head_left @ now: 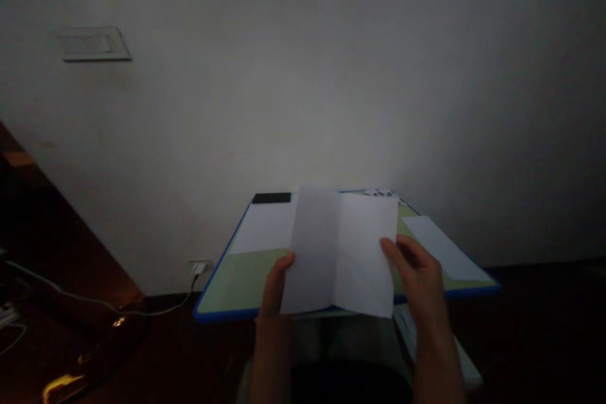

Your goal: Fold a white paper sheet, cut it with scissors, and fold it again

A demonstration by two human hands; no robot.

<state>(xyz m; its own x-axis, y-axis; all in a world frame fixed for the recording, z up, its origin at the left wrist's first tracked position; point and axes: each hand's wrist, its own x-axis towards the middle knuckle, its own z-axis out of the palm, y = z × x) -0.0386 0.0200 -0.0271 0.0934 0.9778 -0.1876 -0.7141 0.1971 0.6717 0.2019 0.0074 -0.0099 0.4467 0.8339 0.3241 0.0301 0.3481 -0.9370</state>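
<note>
Left hand (276,284) and right hand (419,278) hold a creased paper sheet (343,249) upright just above the table (227,293), fingers clamped on its side edges. Even tension on both edges would likely keep the crease straight.

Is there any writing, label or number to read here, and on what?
None can be read.
The sheet of paper in the left hand and right hand looks blank.
The wall plate shows no legible mark.
The small bits at the far corner of the table are too blurred.
</note>
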